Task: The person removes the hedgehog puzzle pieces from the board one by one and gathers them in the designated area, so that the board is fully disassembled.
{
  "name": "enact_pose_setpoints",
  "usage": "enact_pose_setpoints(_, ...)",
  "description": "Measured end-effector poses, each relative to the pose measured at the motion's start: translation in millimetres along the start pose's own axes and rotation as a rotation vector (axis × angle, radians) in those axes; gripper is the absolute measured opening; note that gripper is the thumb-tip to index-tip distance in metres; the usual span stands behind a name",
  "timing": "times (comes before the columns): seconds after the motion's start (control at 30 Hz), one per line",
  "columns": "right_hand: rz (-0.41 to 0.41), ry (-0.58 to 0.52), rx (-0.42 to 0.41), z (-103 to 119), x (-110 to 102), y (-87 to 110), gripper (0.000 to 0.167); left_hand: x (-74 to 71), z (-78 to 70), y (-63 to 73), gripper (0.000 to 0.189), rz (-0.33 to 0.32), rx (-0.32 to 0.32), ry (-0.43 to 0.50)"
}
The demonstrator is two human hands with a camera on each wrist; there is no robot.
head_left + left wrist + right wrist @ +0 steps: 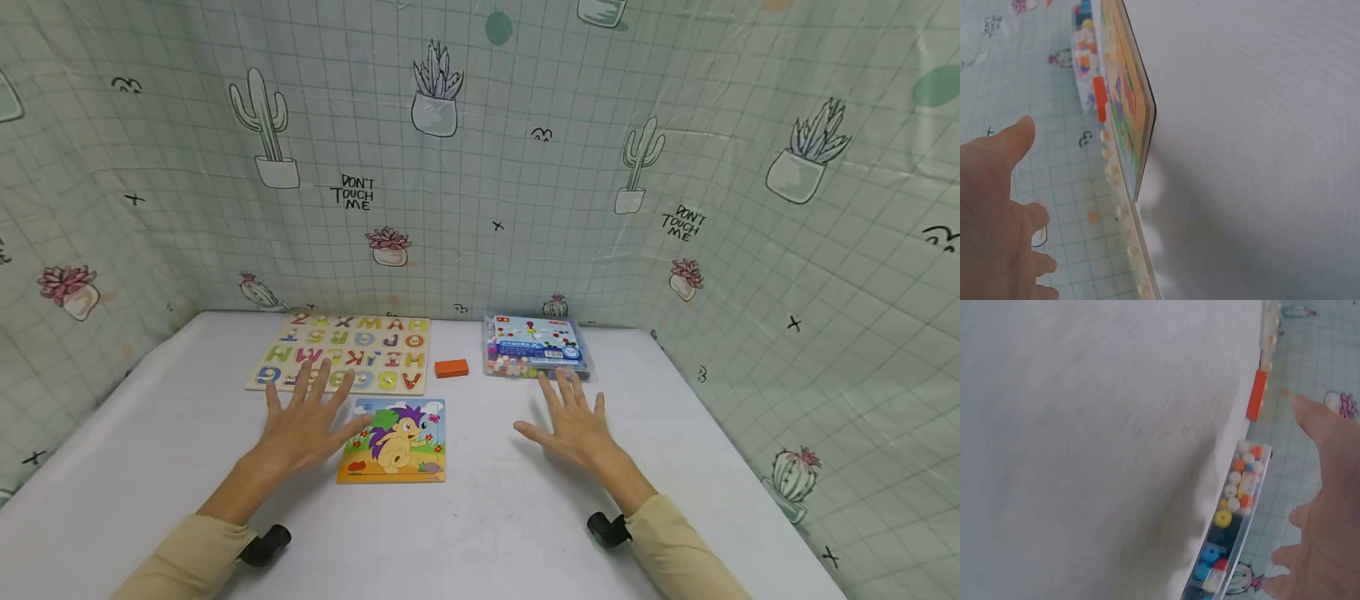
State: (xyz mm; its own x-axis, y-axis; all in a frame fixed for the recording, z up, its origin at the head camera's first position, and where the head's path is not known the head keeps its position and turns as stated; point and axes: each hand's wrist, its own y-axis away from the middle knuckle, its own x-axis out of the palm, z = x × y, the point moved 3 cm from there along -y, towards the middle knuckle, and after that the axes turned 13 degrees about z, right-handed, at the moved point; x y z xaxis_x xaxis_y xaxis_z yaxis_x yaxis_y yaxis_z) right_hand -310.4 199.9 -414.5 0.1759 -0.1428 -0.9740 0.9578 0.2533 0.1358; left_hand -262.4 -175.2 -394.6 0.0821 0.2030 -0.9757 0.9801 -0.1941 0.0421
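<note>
My left hand (302, 429) hovers with spread fingers over the near edge of the wooden alphabet puzzle board (258, 377) and beside the hedgehog jigsaw puzzle (397, 450). Its thumb overlaps the jigsaw's upper left in the head view, and nothing is in its grasp. To the right, my right hand (576, 429) is held above the white table, fingers spread, holding nothing. Just beyond its fingertips lies a clear plastic box of colourful beads (536, 346), whose beads show through the side in the right wrist view. Between board and box sits a small orange block (452, 368).
A white cloth covers the table (480, 533). Behind and on both sides hangs a gridded curtain (480, 167) printed with cacti, meeting the table's back edge. Dark wrist camera mounts (266, 546) sit under both forearms.
</note>
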Motion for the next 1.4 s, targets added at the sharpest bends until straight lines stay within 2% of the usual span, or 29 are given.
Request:
enact_pose_setpoints(0.2,0.027,-0.012,-0.034,20,3,-10.2,0.093,5.2,-11.2,-4.9,0.081,0.001,0.032,-0.006)
enact_pose_setpoints(0.5,0.025,-0.047,-0.134,56,8,-26.8,0.086,14.2,-27.4,-9.8,0.076,0.022,0.124,-0.047)
enact_pose_setpoints(0.6,0.045,-0.066,-0.163,68,13,-32.3,0.082,19.6,-31.9,-8.6,0.073,0.065,0.159,-0.053)
enact_pose_setpoints(0.73,0.071,-0.083,-0.192,82,17,-37.6,0.076,25.8,-37.9,-6.2,0.069,0.158,0.210,-0.034)
enact_pose_setpoints(0.87,0.061,-0.101,-0.225,89,16,-43.1,0.066,26.3,-45.1,-8.4,0.067,0.240,0.247,-0.013)
enact_pose_setpoints(1.07,0.058,-0.135,-0.283,99,17,-51.4,0.050,27.4,-56.2,-12.0,0.060,0.325,0.322,-0.005)
enact_pose_setpoints(1.17,0.044,-0.153,-0.331,104,17,-55.7,0.041,29.1,-59.9,-14.2,0.057,0.360,0.328,0.001)
enact_pose_setpoints(1.4,0.073,-0.209,-0.409,119,17,-64.2,0.029,33.6,-60.4,-17.6,0.057,0.420,0.284,0.015)
